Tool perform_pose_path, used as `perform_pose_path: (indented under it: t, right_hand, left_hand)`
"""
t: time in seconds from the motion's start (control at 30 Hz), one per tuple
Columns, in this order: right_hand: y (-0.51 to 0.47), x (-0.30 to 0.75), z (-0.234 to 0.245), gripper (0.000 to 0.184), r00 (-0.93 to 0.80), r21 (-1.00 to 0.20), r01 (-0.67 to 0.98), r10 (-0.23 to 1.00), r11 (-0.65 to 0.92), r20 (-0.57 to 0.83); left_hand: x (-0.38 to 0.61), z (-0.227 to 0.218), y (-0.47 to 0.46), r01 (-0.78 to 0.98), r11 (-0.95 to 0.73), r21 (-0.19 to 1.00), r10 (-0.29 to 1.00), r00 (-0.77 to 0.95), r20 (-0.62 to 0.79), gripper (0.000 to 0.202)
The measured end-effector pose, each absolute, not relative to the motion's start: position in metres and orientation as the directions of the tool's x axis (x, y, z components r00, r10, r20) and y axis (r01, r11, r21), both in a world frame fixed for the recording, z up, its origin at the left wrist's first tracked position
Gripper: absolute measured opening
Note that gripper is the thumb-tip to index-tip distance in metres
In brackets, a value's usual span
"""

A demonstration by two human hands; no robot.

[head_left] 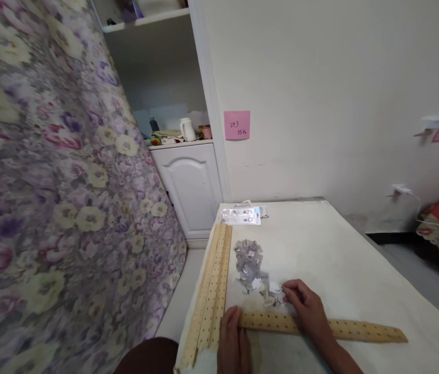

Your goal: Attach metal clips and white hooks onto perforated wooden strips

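My left hand point(232, 337) lies at the near side of the table, its fingers closed over the left end of a perforated wooden strip point(359, 330) that lies crosswise. My right hand point(308, 310) reaches over the middle of this strip, thumb and forefinger pinched together. Whatever is between those fingertips is too small to make out. Touching or just beside them is a white plastic piece point(275, 288), at the edge of a loose pile of clear pieces point(248, 259) with small metal parts. Part of the strip is hidden under my right hand.
Several more perforated wooden strips point(215, 280) lie lengthwise along the table's left edge. A clear blister pack point(240, 215) lies at the far end of the cream-covered table point(301, 239). A floral curtain point(67, 182) hangs on the left, beside a white cabinet point(192, 187).
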State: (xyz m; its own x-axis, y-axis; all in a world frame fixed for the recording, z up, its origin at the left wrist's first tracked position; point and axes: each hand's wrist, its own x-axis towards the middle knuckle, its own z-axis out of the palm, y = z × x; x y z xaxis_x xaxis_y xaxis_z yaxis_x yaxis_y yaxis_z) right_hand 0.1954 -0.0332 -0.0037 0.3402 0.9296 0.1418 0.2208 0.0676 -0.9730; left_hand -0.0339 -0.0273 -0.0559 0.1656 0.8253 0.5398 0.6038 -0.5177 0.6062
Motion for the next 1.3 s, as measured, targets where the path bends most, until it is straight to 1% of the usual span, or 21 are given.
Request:
perform_pose_path:
  t: [0.1, 0.2, 0.27, 0.33, 0.4, 0.5, 0.57, 0.73, 0.8, 0.87, 0.97, 1.03, 1.2, 1.3]
  right_hand:
    - [-0.038, 0.183, 0.006, 0.026, 0.258, -0.982, 0.172, 0.959, 0.075, 0.118]
    - [-0.041, 0.17, 0.016, 0.024, 0.166, -0.984, 0.158, 0.98, 0.085, 0.112]
    - [-0.041, 0.161, 0.021, 0.021, 0.107, -0.981, 0.164, 0.987, 0.102, 0.12]
    - [-0.041, 0.152, 0.024, 0.019, 0.057, -0.978, 0.173, 0.99, 0.114, 0.125]
    - [-0.041, 0.144, 0.024, 0.017, 0.03, -0.974, 0.192, 0.991, 0.12, 0.128]
    - [-0.042, 0.134, 0.022, 0.017, 0.04, -0.961, 0.247, 0.99, 0.122, 0.136]
    - [-0.043, 0.129, 0.018, 0.017, 0.058, -0.955, 0.274, 0.989, 0.112, 0.132]
    - [-0.047, 0.124, 0.008, 0.015, 0.053, -0.953, 0.287, 0.992, 0.094, 0.113]
    - [-0.05, 0.122, 0.007, 0.014, 0.046, -0.956, 0.277, 0.992, 0.096, 0.114]
    - [-0.054, 0.12, 0.01, 0.011, 0.034, -0.958, 0.273, 0.994, 0.092, 0.106]
    - [-0.06, 0.121, 0.018, 0.006, -0.016, -0.958, 0.278, 0.998, 0.061, 0.059]
    - [-0.061, 0.125, 0.024, 0.012, -0.03, -0.958, 0.281, 0.999, 0.049, 0.043]
    - [-0.051, 0.134, 0.03, 0.019, -0.002, -0.953, 0.3, 0.999, 0.044, 0.045]
    - [-0.043, 0.132, 0.025, 0.014, -0.063, -0.959, 0.283, 0.998, 0.037, 0.021]
  left_hand:
    - [-0.035, -0.054, -0.029, 0.556, -0.532, 0.638, 0.807, 0.104, 0.581, 0.029]
    - [-0.035, -0.047, -0.034, 0.453, -0.484, 0.749, 0.844, 0.015, 0.536, 0.026]
    - [-0.031, -0.039, -0.04, 0.36, -0.387, 0.849, 0.897, -0.064, 0.437, 0.028]
    - [-0.026, -0.03, -0.046, 0.241, -0.248, 0.938, 0.95, -0.129, 0.284, 0.033]
    - [-0.02, -0.021, -0.052, 0.083, -0.133, 0.988, 0.985, -0.102, 0.141, 0.037]
    - [-0.013, -0.013, -0.056, -0.13, 0.001, 0.991, 0.998, 0.055, 0.006, 0.043]
    - [-0.011, -0.012, -0.055, -0.203, 0.079, 0.976, 0.991, 0.118, -0.056, 0.045]
    - [-0.01, -0.011, -0.049, -0.33, 0.218, 0.919, 0.975, 0.116, -0.19, 0.047]
    - [-0.011, -0.01, -0.047, -0.326, 0.25, 0.912, 0.967, 0.127, -0.22, 0.048]
    - [-0.013, -0.006, -0.047, -0.284, 0.27, 0.92, 0.961, 0.132, -0.242, 0.048]
    - [-0.018, -0.001, -0.048, -0.214, 0.262, 0.941, 0.964, 0.112, -0.243, 0.046]
    - [-0.021, 0.004, -0.049, -0.154, 0.242, 0.958, 0.966, 0.13, -0.223, 0.042]
    - [-0.028, 0.015, -0.051, 0.118, 0.121, 0.986, 0.968, 0.204, -0.144, 0.033]
    - [-0.029, 0.019, -0.051, 0.261, 0.037, 0.965, 0.964, 0.245, -0.103, 0.031]
